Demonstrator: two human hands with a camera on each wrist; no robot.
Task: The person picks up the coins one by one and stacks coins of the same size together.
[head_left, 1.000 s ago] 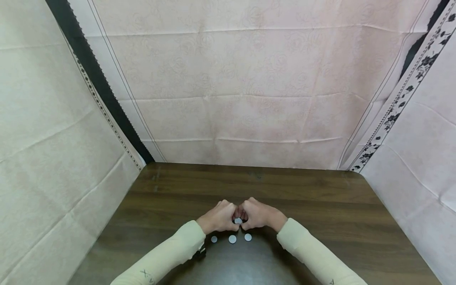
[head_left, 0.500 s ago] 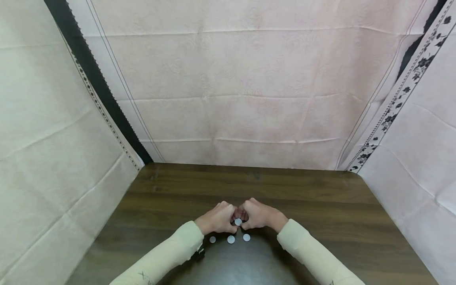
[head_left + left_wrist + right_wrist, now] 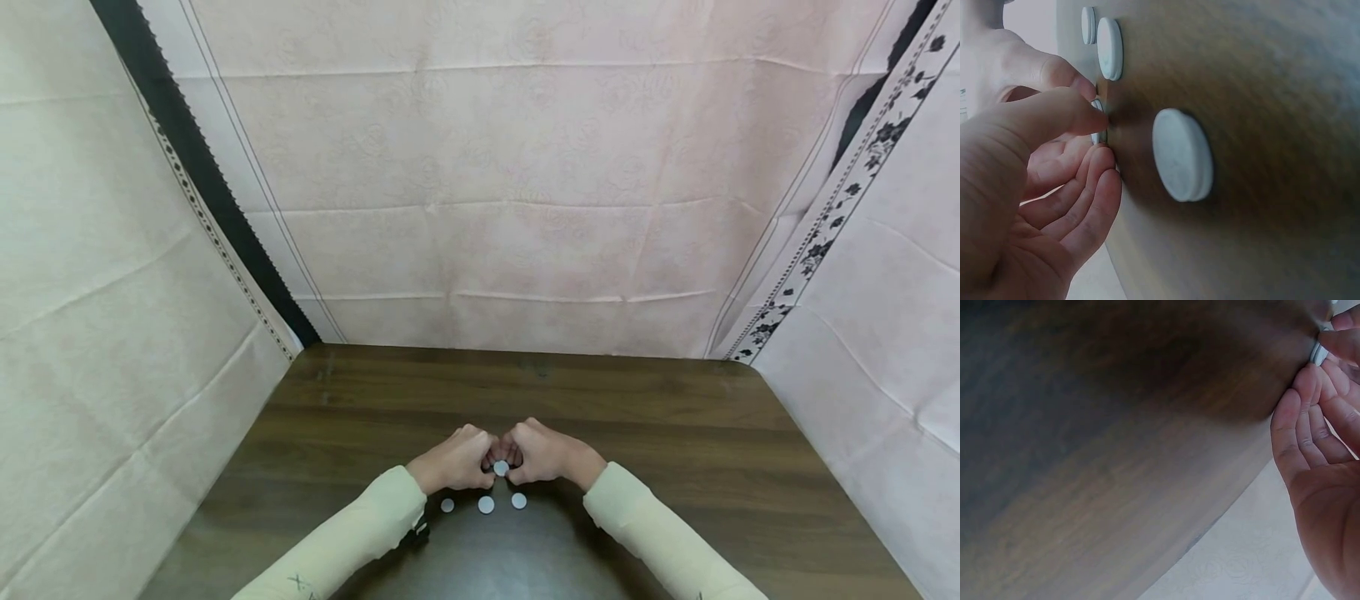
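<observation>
A small white round disc sits between my two hands on the brown table. My left hand curls round its left side, the thumb in front and the fingertips behind. From the right, my right hand does likewise, and the knuckles of both hands meet behind the disc. In the left wrist view, the left thumb partly hides this disc. Nearer me, three like discs lie in a row: left disc, middle disc and right disc. A seam runs round the edge of the closest one.
The wood-grain table has rounded far corners. Pale cloth hangs behind it, and more white cloth stands at both sides. A small black device shows beneath the left sleeve.
The left thumb has slid slightly left and toward me, so more of the disc between the hands shows. The right hand stays nearly still. The row of discs shifts only slightly with the view.
</observation>
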